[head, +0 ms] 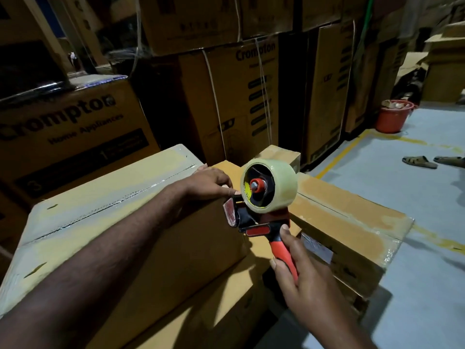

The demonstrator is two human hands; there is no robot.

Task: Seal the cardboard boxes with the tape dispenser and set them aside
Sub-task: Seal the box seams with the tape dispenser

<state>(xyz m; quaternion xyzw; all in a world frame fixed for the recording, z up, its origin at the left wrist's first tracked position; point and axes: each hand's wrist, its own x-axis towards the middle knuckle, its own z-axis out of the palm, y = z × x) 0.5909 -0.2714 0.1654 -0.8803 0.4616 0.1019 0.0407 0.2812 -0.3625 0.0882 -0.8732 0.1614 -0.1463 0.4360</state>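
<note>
Back of scene: wall of stacked cartons [241,96], brown, several printed "Crompton", some bound with thin strapping. Dim light.

Right side: pale grey floor [402,197] with a yellow painted line [337,157] running along the foot of the stack.

Foreground left: large cardboard box [100,210], top flaps closed, glossy clear tape along the centre seam. The left forearm lies across its top.

Just beside it on the right, and lower: second cardboard box [352,222], flaps closed, seam visible, a shiny label on the near side. A smaller carton [279,153] pokes up behind the two.

Far right by the stack: red bucket [392,117] with scraps in it, standing on the floor.

Tape dispenser [254,222]: red and black, held in the air over the gap between the two boxes, at the large box's right edge. Roll of clear tape [279,185] mounted on top, the blade end pointing left.

Right hand [302,273]: wrapped round the dispenser's red handle, thumb up along it.

Left hand [208,182]: at the far right corner of the large box, fingers bent, fingertips at the dispenser's front end. Cannot tell whether they pinch the tape end.

Pair of sandals [420,162] on the floor, well apart from the boxes.
</note>
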